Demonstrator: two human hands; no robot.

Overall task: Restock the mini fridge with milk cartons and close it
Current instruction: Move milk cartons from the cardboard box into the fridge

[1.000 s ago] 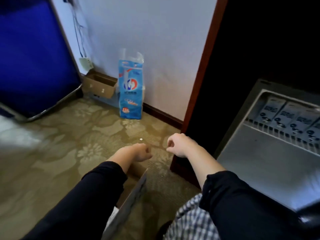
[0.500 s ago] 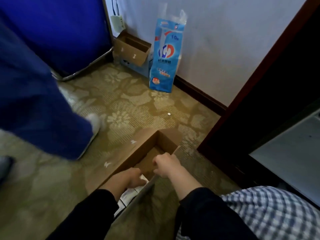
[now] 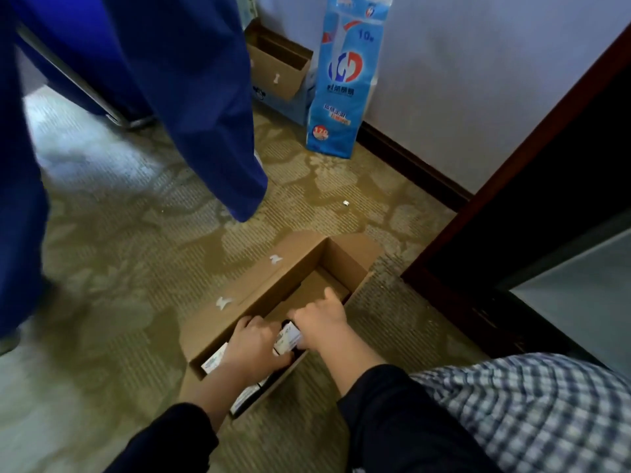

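A passer-by's blue trouser legs [image 3: 191, 97] are striding further across the left. The long brown cardboard box [image 3: 246, 295], matte and flaps open, is lying on the woven, flower-patterned carpet [image 3: 112, 254]. The hands, at its rim half a second ago, are now reaching inside. The left hand [image 3: 254, 346] is curling its fingers over the milk cartons [image 3: 213, 361], slim, glossy, printed bricks packed at the near end. The right hand [image 3: 322, 322] is gripping the far carton [image 3: 288, 339]. So another load is likely coming out. The smooth grey fridge door [image 3: 580, 295] is standing open at right.
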